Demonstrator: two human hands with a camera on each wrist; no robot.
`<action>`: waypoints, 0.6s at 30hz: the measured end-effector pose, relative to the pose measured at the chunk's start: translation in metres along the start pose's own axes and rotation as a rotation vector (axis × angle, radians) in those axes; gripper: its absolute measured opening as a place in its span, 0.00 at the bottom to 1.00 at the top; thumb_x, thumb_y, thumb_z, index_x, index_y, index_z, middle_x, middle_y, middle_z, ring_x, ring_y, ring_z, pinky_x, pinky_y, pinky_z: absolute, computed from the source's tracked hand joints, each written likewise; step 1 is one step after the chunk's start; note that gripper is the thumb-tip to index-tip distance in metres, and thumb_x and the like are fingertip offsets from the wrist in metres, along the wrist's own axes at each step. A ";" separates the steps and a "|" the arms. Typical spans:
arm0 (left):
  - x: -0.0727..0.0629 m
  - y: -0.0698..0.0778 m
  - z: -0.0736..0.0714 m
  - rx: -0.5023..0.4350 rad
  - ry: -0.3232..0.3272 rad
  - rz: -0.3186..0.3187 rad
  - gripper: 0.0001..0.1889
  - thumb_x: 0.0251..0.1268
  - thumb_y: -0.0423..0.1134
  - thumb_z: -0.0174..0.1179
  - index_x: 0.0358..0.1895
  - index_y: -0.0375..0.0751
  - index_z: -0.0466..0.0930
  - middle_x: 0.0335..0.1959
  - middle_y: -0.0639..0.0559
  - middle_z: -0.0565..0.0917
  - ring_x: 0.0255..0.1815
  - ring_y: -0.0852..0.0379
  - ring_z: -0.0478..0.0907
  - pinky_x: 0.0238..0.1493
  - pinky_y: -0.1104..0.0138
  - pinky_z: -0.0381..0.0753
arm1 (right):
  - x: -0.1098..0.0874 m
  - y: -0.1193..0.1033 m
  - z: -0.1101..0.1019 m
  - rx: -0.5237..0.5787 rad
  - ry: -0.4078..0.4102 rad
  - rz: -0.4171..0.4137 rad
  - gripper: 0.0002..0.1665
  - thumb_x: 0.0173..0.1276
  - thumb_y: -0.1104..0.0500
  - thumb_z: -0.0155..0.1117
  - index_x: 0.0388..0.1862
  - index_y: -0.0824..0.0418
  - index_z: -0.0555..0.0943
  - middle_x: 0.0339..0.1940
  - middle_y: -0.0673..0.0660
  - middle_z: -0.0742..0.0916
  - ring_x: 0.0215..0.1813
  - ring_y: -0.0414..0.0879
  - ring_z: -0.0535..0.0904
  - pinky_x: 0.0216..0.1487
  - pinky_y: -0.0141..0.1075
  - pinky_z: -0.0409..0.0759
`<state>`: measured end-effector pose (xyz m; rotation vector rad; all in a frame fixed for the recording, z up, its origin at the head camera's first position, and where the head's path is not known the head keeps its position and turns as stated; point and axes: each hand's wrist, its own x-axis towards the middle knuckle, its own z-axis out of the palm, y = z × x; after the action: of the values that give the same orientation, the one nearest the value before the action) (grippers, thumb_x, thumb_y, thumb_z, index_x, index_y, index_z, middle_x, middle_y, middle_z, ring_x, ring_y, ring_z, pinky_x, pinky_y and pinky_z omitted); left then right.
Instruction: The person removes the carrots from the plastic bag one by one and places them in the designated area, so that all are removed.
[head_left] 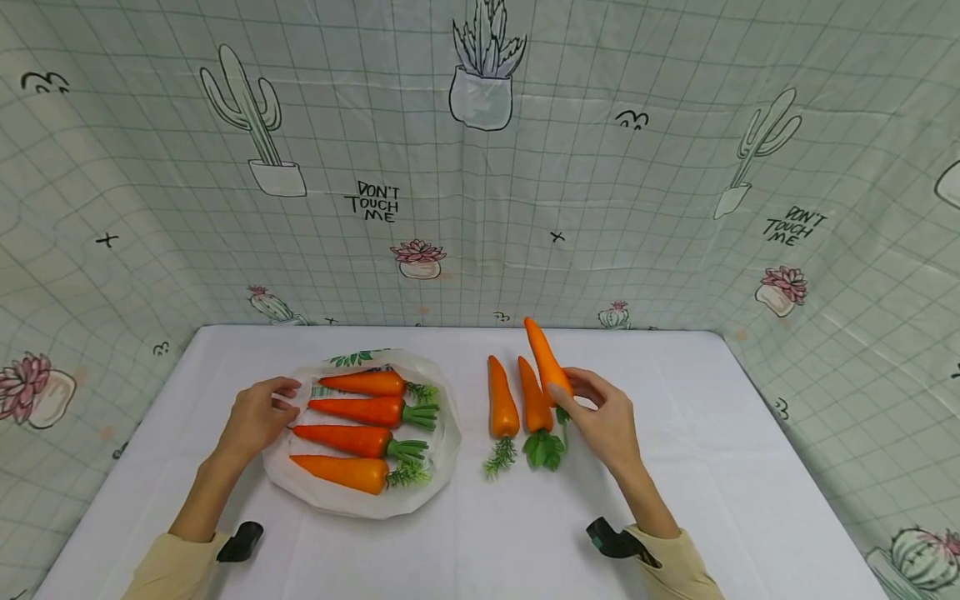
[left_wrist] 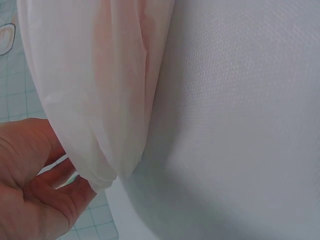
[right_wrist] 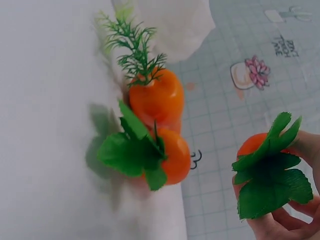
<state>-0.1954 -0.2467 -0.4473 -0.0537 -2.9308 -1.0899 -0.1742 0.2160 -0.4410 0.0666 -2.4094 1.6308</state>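
Note:
At the left of the head view, my left hand (head_left: 255, 418) pinches the left rim of a white plastic bag (head_left: 442, 467). In the left wrist view its fingers meet the gathered edge of the bag (left_wrist: 100, 75). Several toy carrots (head_left: 356, 411) lie in the bag, green tops to the right. My right hand (head_left: 611, 421) grips a toy carrot (head_left: 545, 354) by its thick end, tip pointing away. The right wrist view shows that carrot's leafy top (right_wrist: 272, 185). Beside it lie two more carrots, one feathery-topped (head_left: 502, 400), one broad-leaved (head_left: 534, 396).
A white cloth covers the table (head_left: 525, 542). Behind it and at both sides hangs a grid-patterned curtain (head_left: 570, 183) printed with cacti. Black wrist devices sit at the left sleeve (head_left: 176, 567) and the right sleeve (head_left: 675, 567).

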 end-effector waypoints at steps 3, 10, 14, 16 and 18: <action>0.000 -0.001 0.001 -0.002 0.003 0.003 0.19 0.64 0.22 0.63 0.57 0.18 0.75 0.48 0.25 0.81 0.44 0.33 0.82 0.48 0.47 0.86 | -0.001 0.005 -0.004 -0.015 0.010 0.027 0.25 0.68 0.56 0.74 0.61 0.63 0.83 0.51 0.63 0.89 0.52 0.53 0.85 0.43 0.24 0.82; 0.001 -0.001 0.000 -0.010 0.004 0.005 0.19 0.64 0.22 0.63 0.57 0.18 0.76 0.48 0.26 0.81 0.43 0.34 0.83 0.47 0.47 0.86 | -0.002 0.016 -0.012 -0.069 0.006 0.101 0.26 0.70 0.51 0.72 0.62 0.62 0.83 0.54 0.61 0.88 0.53 0.50 0.85 0.46 0.24 0.80; 0.001 -0.001 0.000 -0.008 0.003 0.007 0.19 0.64 0.22 0.63 0.57 0.18 0.76 0.47 0.26 0.81 0.43 0.35 0.83 0.47 0.47 0.86 | -0.003 0.021 -0.014 -0.083 0.002 0.135 0.27 0.71 0.49 0.71 0.62 0.63 0.82 0.55 0.62 0.87 0.53 0.52 0.85 0.48 0.24 0.80; 0.000 -0.001 0.000 -0.006 0.004 0.009 0.18 0.63 0.22 0.63 0.56 0.18 0.76 0.47 0.26 0.82 0.42 0.35 0.83 0.47 0.47 0.86 | -0.003 0.024 -0.014 -0.099 -0.001 0.154 0.27 0.71 0.49 0.71 0.62 0.63 0.82 0.55 0.63 0.87 0.54 0.54 0.84 0.48 0.24 0.80; 0.000 -0.001 0.000 -0.003 0.004 0.008 0.18 0.64 0.22 0.63 0.56 0.18 0.76 0.47 0.26 0.82 0.42 0.35 0.83 0.47 0.47 0.86 | -0.003 0.027 -0.015 -0.113 -0.006 0.175 0.28 0.71 0.48 0.71 0.62 0.63 0.82 0.55 0.63 0.87 0.55 0.55 0.84 0.47 0.24 0.79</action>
<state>-0.1954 -0.2478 -0.4481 -0.0629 -2.9228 -1.0915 -0.1736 0.2395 -0.4609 -0.1631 -2.5695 1.5611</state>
